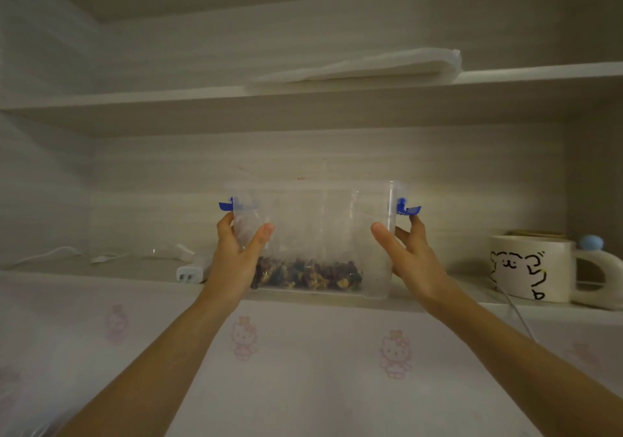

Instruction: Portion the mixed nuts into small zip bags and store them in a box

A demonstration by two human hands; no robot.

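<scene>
A clear plastic box with blue latches on both ends stands on the lower shelf ledge. Clear zip bags with mixed nuts fill its bottom. My left hand grips the box's left end, thumb on the front and fingers behind. On the right end my right hand holds it the same way, just under the blue latch. The box's lower left corner is hidden behind my left hand.
A white charger plug with a cable lies on the shelf just left of the box. A cartoon mug stands to the right. Folded white sheets lie on the upper shelf. A patterned pink cloth covers the front.
</scene>
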